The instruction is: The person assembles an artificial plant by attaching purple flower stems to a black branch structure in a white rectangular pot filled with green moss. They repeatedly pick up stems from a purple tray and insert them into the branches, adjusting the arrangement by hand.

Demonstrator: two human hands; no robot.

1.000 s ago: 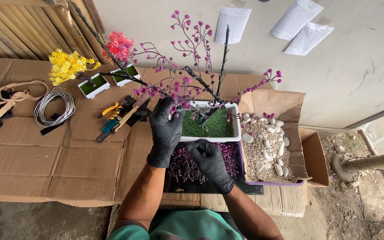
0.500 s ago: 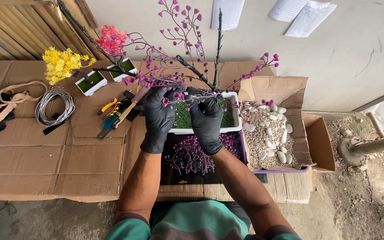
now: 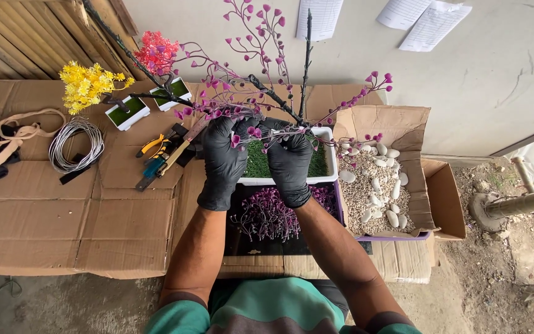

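An artificial tree's dark trunk (image 3: 279,105), rising toward 12 o'clock from the white grass-lined planter (image 3: 326,154), is pinched at its base by both black-gloved hands, left hand (image 3: 224,162) and right hand (image 3: 290,162); white pebbles (image 3: 375,192) lie at 3 o'clock

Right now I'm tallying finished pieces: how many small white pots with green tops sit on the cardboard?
2: one small white pot below the yellow blossoms, another right beside it under the red blossoms.
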